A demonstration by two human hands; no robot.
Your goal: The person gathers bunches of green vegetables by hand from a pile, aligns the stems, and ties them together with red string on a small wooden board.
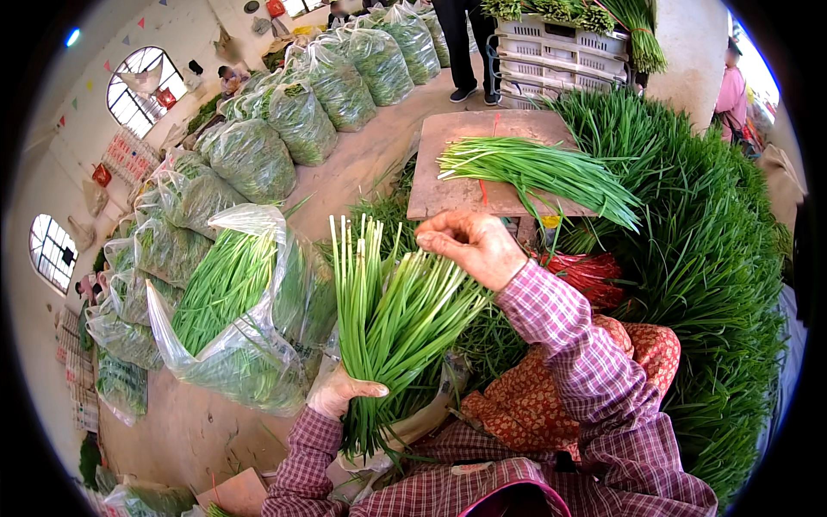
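My left hand (pixel 345 392) is wrapped round the lower part of a loose bunch of garlic chives (pixel 392 319), pale cut ends up and green leaves hanging down. My right hand (pixel 474 246) has its fingers pinched together at the pale ends on the bunch's right side; what lies between the fingertips is too small to make out. Beyond it, a second pile of garlic chives (pixel 538 172) lies across a red tie on a small board-topped stand (pixel 439 194). Beside my right forearm is a bundle of red ties (pixel 586 277).
An open clear bag of chives (pixel 250 362) stands to my left. Rows of filled clear bags (pixel 250 159) run along the left and back. A large heap of loose chives (pixel 698 302) rises on my right. White crates (pixel 560 56) are stacked behind the stand, near a standing person's legs (pixel 461 43).
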